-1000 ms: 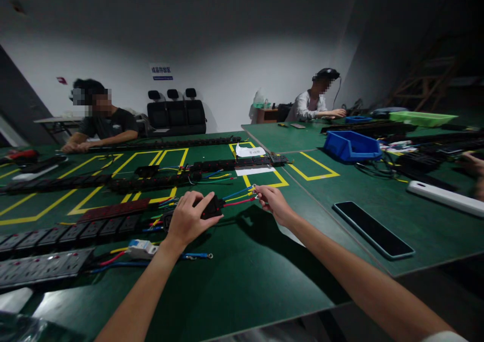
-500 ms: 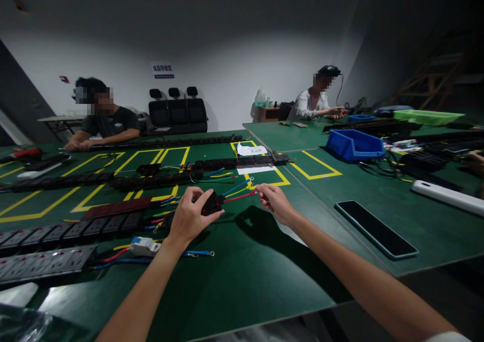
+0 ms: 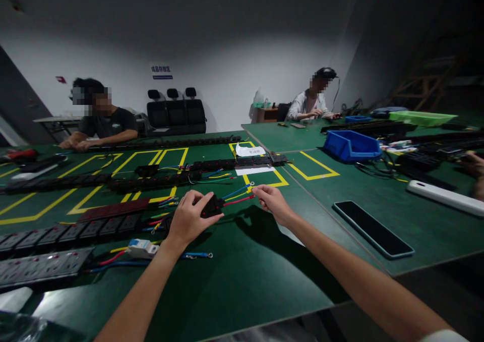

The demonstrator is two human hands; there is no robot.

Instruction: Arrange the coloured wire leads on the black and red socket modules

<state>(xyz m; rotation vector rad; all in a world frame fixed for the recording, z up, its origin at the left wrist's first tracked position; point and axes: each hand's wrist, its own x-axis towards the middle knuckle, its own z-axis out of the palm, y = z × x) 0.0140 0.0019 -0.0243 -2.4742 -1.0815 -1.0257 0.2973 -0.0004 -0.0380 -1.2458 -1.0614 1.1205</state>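
My left hand point(image 3: 189, 218) grips the end of a black power strip point(image 3: 212, 207), thumb below and fingers over the top; the rest is hidden behind the hand. A blue wire point(image 3: 236, 192), a yellow wire point(image 3: 236, 198) and a red wire point(image 3: 239, 201) run out of that end to the right. The blue wire's tip carries a ring terminal. My right hand point(image 3: 272, 201) is closed in a pinch at the tips of the yellow and red wires; I cannot tell which one is between the fingers.
More power strips point(image 3: 45, 266) with loose wires lie left on the green table point(image 3: 242, 291). A white-and-blue breaker point(image 3: 142, 248) sits near my left forearm. To the right are a phone point(image 3: 372, 228), a blue bin point(image 3: 351, 148) and a white bar point(image 3: 446, 196). Two people sit across the table.
My right fingertips have shifted slightly left and up along the wires. The blue and yellow wires now lie closer to the pinch. My left hand keeps its grip on the power strip.
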